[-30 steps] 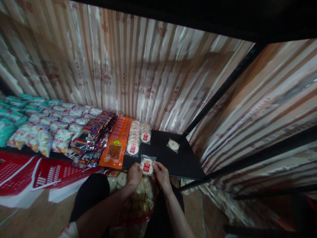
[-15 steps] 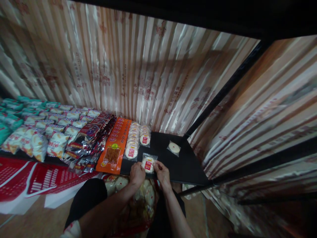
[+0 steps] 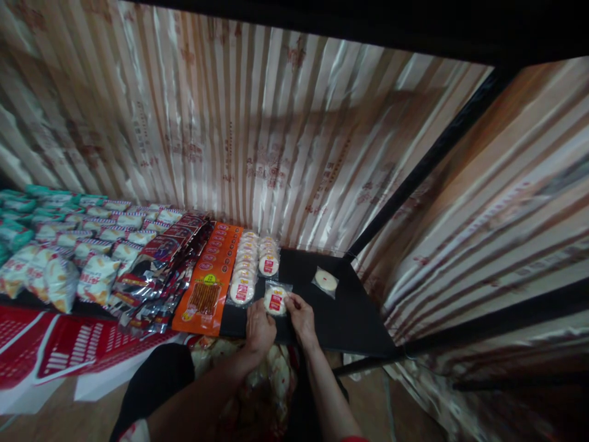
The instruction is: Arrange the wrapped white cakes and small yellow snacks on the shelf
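Observation:
Both my hands hold one clear packet with a round white cake and a red label (image 3: 275,299) over the black shelf (image 3: 335,313). My left hand (image 3: 259,328) pinches its near left edge, my right hand (image 3: 300,317) its right edge. The packet sits just in front of the shorter row of like cake packets (image 3: 269,258); a longer row (image 3: 244,270) lies to the left. A single cake packet (image 3: 326,281) lies alone to the right, label side down. A bag of more packets (image 3: 271,380) rests in my lap, partly hidden by my arms.
Left of the cakes lie an orange snack packet row (image 3: 209,279), dark red foil packets (image 3: 161,264), white chip bags (image 3: 92,270) and green packets (image 3: 18,209). Striped foil (image 3: 257,141) lines the back and right walls. Red and white cartons (image 3: 59,356) stand below the shelf.
My hands have carried the cake packet forward from the shelf's front edge to just behind the shorter row. The camera view has shifted slightly.

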Action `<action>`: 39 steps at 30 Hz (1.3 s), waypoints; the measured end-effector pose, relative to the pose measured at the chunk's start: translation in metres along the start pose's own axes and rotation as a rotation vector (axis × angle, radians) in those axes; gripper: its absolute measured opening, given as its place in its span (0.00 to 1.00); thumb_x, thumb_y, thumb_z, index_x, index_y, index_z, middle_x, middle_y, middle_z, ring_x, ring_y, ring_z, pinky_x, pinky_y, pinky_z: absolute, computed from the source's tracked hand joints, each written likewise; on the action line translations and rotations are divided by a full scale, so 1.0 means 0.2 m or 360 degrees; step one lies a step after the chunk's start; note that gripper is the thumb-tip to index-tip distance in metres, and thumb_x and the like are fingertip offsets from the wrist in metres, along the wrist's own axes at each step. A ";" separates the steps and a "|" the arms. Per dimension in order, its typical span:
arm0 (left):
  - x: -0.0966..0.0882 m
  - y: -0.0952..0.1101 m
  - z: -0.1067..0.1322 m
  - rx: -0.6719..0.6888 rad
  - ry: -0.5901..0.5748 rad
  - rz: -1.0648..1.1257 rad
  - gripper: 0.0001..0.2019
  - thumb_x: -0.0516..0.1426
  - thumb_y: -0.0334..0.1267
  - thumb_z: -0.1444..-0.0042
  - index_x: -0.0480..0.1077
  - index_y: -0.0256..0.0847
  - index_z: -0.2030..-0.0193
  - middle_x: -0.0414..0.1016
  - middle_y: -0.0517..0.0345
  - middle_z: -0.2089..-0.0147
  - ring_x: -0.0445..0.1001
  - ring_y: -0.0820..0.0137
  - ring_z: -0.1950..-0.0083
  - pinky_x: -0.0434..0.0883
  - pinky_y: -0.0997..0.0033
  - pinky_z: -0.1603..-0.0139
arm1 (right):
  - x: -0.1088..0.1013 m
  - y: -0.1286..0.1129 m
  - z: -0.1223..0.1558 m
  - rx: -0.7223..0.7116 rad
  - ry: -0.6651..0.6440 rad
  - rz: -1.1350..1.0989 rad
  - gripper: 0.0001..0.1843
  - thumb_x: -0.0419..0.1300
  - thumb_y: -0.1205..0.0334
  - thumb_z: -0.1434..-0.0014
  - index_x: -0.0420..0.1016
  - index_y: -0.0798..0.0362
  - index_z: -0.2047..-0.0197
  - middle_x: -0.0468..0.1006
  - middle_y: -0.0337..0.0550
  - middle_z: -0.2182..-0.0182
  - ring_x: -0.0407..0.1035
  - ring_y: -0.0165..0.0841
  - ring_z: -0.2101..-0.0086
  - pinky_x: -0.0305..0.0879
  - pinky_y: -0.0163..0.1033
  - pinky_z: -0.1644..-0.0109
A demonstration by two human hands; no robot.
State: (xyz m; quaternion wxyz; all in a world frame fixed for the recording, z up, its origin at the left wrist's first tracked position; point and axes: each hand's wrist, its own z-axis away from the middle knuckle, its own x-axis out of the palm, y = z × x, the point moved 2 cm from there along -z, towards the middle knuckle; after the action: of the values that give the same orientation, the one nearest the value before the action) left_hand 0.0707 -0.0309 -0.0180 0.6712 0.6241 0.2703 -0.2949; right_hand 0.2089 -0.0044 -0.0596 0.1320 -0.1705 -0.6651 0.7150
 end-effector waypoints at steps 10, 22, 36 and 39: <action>0.08 0.04 -0.07 -0.0042 0.0000 0.0159 0.28 0.48 0.24 0.52 0.57 0.25 0.40 0.56 0.38 0.36 0.53 0.60 0.34 0.51 0.67 0.34 | 0.08 -0.03 -0.16 -0.0023 -0.0015 -0.0017 0.21 0.63 0.47 0.61 0.78 0.54 0.66 0.81 0.43 0.71 0.72 0.35 0.72 0.68 0.38 0.66; 0.09 0.10 -0.17 -0.0070 -0.0058 0.0240 0.32 0.48 0.23 0.53 0.51 0.21 0.37 0.45 0.39 0.32 0.46 0.61 0.31 0.49 0.70 0.33 | 0.16 -0.04 -0.30 -0.0089 0.0061 0.0208 0.19 0.61 0.50 0.58 0.79 0.53 0.65 0.81 0.42 0.69 0.73 0.37 0.69 0.68 0.39 0.62; 0.12 0.10 -0.26 -0.0013 -0.0011 0.0185 0.33 0.48 0.22 0.54 0.52 0.21 0.37 0.47 0.37 0.32 0.46 0.61 0.31 0.48 0.69 0.32 | 0.20 -0.02 -0.40 -0.0207 0.0213 0.0372 0.18 0.60 0.50 0.57 0.79 0.52 0.66 0.79 0.45 0.64 0.72 0.38 0.63 0.66 0.41 0.54; 0.13 0.10 -0.27 -0.0008 0.0006 0.0178 0.33 0.48 0.22 0.54 0.53 0.23 0.37 0.49 0.39 0.33 0.46 0.61 0.31 0.49 0.67 0.32 | 0.20 -0.02 -0.41 -0.0208 0.0226 0.0383 0.18 0.60 0.50 0.57 0.79 0.52 0.66 0.79 0.44 0.63 0.72 0.37 0.62 0.66 0.40 0.53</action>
State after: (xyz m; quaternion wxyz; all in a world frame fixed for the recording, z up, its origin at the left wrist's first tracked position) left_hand 0.1033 0.0233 -0.0285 0.6878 0.6370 0.2369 -0.2549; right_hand 0.2060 0.0864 -0.0633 0.0805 -0.3074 -0.6739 0.6670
